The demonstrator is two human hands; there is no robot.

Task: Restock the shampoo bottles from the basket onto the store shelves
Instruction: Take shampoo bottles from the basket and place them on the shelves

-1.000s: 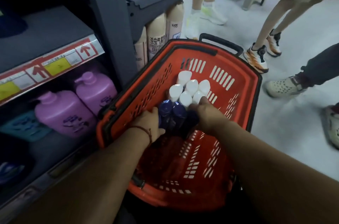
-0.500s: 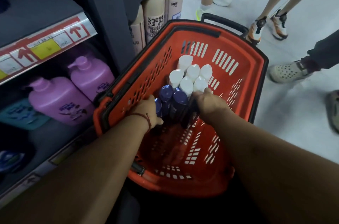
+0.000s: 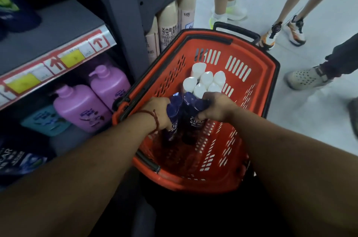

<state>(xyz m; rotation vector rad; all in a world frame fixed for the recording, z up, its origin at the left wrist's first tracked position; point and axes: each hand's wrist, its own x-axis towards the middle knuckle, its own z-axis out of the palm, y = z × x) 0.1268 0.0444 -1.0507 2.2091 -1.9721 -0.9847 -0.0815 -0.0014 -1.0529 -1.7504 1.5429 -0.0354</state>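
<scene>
Store aisle in the head view: grey shelf (image 3: 58,29) at left, red basket (image 3: 259,73) just beside it.
Left hand (image 3: 157,112) curls its fingers round a purple bottle (image 3: 173,114). Right hand (image 3: 217,108) curls round a second purple bottle (image 3: 193,114). Both stand in the basket, touching, just in front of the white-capped bottles (image 3: 205,81). Likely best: lift straight up, clear the rim, then swing left toward the shelf by the pink pump bottles (image 3: 81,106).
</scene>
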